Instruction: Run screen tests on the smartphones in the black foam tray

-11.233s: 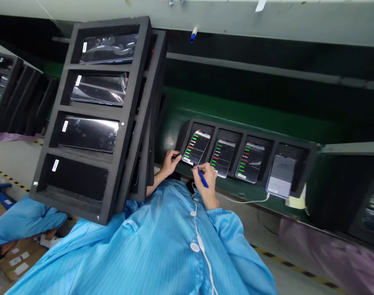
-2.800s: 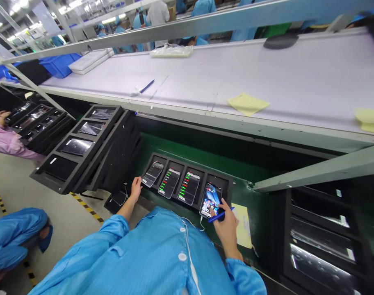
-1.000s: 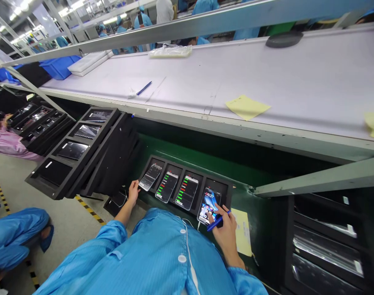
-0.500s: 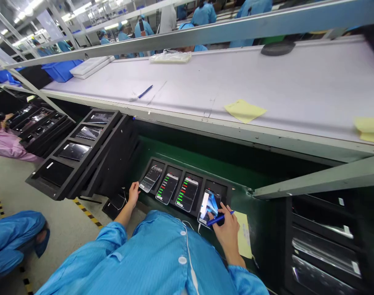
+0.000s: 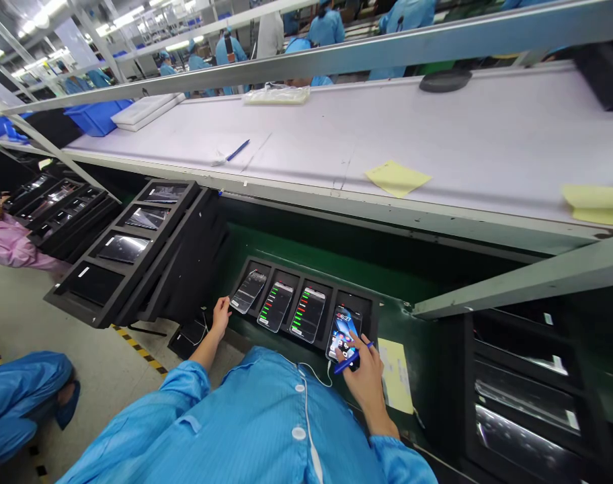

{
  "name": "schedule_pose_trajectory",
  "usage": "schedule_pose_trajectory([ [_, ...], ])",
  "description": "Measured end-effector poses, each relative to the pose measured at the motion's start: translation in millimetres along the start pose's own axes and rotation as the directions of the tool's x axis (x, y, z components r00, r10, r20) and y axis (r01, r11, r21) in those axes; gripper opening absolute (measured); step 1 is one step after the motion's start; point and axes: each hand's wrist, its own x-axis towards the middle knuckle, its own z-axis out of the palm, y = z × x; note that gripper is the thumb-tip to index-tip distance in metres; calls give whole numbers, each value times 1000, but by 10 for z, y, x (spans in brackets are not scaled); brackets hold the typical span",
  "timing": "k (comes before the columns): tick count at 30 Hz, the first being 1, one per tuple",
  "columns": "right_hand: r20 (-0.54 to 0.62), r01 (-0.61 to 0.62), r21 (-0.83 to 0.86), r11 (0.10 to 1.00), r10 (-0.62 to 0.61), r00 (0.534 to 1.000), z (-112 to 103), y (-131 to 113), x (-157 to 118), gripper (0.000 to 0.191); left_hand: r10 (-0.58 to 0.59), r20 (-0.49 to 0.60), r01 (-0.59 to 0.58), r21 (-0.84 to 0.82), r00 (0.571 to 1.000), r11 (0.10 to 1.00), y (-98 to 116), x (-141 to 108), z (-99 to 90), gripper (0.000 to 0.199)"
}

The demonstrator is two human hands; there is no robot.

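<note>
My left hand [image 5: 220, 316] is closed at the left end of a black tray [image 5: 372, 317], fingers curled on its edge beside a dark-screened phone [image 5: 249, 293]. Two middle phones [image 5: 276, 307] show green and red lines of text. In the rightmost slot a phone [image 5: 345, 321] is lit with a clock and app icons; a white cable [image 5: 329, 370] runs to its lower end. Over that phone, my right hand [image 5: 367, 376] holds a blue pen [image 5: 343, 365] while its fingertips are at the screen. Whether they press it I cannot tell.
Stacked black trays of phones [image 5: 105, 310] stand left, and more trays [image 5: 470, 376] stand right. A yellow paper [image 5: 396, 376] lies beside my right hand. Above is a white shelf [image 5: 306, 144] with a slanted post [image 5: 488, 286]. A person in blue [image 5: 19, 396] is at lower left.
The lit phone's screen has changed from a blue-and-white picture to a home screen with clock and icons. My right hand has shifted slightly left with the pen; my left hand stays put.
</note>
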Motion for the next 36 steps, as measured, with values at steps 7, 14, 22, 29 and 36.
schedule_pose_trajectory([
  [7, -1, -21, -46, 999, 21, 1000, -31, 116, -59, 39, -5, 11, 5, 13, 1000, 1000, 42, -1, -3, 33],
  [14, -102, -155, -47, 987, 150, 983, 58, 121, 199, 54, -13, 27, 13, 16, 1000, 1000, 66, -6, -5, 24],
  [22, -128, -160, -63, 985, 151, 980, 89, 149, 298, 54, 1, 39, -2, 38, 999, 999, 46, -6, -14, 31],
  [29, -200, -139, -60, 989, 124, 972, 166, 146, 742, 57, -5, 46, 3, 45, 999, 999, 63, -5, -24, 32],
  [36, -180, -213, 109, 971, 230, 956, 45, 209, 789, 60, -9, 36, 8, 32, 999, 999, 82, -13, -18, 28],
])
